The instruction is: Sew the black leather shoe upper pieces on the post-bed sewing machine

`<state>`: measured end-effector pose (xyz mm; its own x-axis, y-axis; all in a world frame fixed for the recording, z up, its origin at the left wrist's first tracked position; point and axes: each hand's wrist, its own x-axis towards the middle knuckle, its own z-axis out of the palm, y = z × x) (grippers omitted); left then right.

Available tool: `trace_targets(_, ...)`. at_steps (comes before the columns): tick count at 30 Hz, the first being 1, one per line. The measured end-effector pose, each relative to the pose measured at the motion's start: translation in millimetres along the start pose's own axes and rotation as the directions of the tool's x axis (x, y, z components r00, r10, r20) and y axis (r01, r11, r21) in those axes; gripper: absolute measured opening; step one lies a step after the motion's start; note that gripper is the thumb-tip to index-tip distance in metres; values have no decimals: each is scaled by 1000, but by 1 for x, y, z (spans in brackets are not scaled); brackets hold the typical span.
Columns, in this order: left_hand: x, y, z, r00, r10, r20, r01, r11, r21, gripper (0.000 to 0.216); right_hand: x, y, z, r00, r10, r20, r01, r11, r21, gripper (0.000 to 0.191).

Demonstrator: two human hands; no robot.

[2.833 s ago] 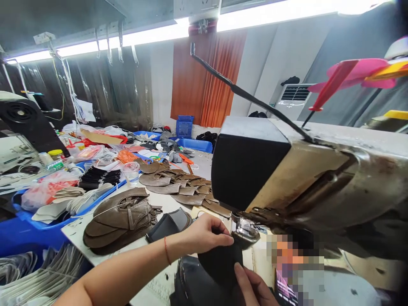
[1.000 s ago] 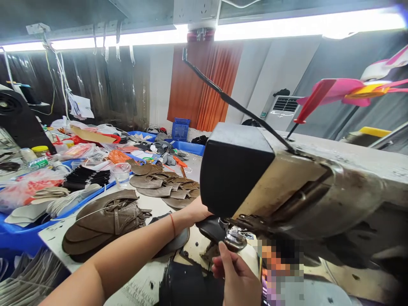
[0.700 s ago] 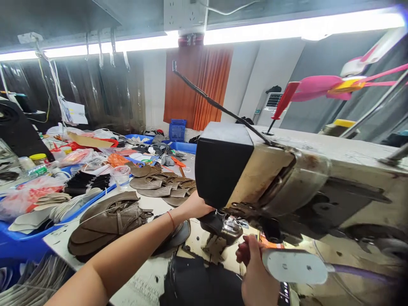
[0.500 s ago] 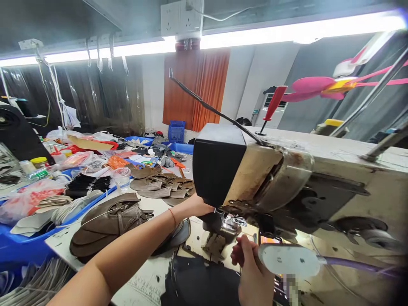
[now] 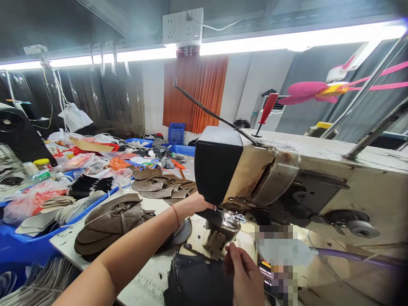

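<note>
A sewing machine [image 5: 219,165] with a black end cover fills the right middle. My left hand [image 5: 200,202] reaches in under the machine head by the metal post [image 5: 223,227]; its fingers are mostly hidden behind the cover. A dark piece [image 5: 213,216] lies just below those fingers, over the post; whether they grip it does not show. My right hand [image 5: 244,272] is closer to me, in front of the post, with its thumb against curled fingers. Whatever they may hold is hidden. Beside it lies a stack of black pieces [image 5: 197,278] on the machine table.
Brown shoe-upper pieces [image 5: 110,221] lie in piles left of my forearm, with more brown pieces [image 5: 164,182] behind. A blue tray [image 5: 35,238] at the left holds stacked cut pieces and plastic bags. A red-handled screwdriver [image 5: 267,110] stands on the machine top, near a pink fan [image 5: 315,91].
My right hand has moved a little left and down, nearer the black stack. My left hand stays by the post under the machine head. The view has shifted slightly.
</note>
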<state>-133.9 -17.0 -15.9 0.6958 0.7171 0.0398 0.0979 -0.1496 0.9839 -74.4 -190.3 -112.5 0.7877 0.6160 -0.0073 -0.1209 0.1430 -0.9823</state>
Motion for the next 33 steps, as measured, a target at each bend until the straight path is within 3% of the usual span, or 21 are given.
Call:
trace_targets(2, -8, -2, -3, 1000, -9, 6, 9, 999, -41, 37, -7, 1, 2, 999, 30, 39, -29, 1000, -8, 41)
trace_targets(5, -39, -9, -12, 999, -28, 28, 30, 995, -90, 35, -21, 1, 10, 970, 167, 178, -176, 984, 36, 46)
trace_targets(7, -69, -17, -22, 996, -25, 82, 36, 990, -136, 44, -30, 3, 19, 902, 273, 335, -336, 930, 146, 53)
trace_targets(10, -116, -32, -38, 975, -78, 210, 117, 976, -182, 51, -41, 9, 36, 819, 315, 480, -502, 799, 332, 43)
trace_targets(12, -140, -43, -50, 981, -109, 160, 138, 973, -184, 53, -47, 14, 48, 815, 308, 491, -524, 755, 395, 34)
trace_targets(16, -164, -61, -76, 978, -207, -9, 203, 970, -136, 45, -58, 17, 65, 853, 241, 462, -445, 799, 405, 28)
trace_targets(21, -171, -71, -93, 966, -256, 46, 260, 956, -139, 48, -60, 9, 71, 884, 138, 446, -314, 882, 351, 25)
trace_targets(25, -152, -70, -92, 976, -199, 83, 210, 967, -145, 41, -42, 0, 72, 889, 129, 439, -281, 910, 303, 30)
trace_targets(28, -124, -74, -97, 985, -141, -102, 153, 980, 125, 39, -26, -9, 64, 913, 120, 389, -240, 931, 275, 34)
trace_targets(30, -108, -80, -102, 964, -88, -252, 174, 923, 342, 31, -20, -11, 51, 930, 112, 350, -204, 950, 238, 37)
trace_targets(33, -101, -90, -94, 907, 33, -420, 193, 854, 484, 24, -25, -3, 23, 942, 126, 312, -180, 972, 150, 40)
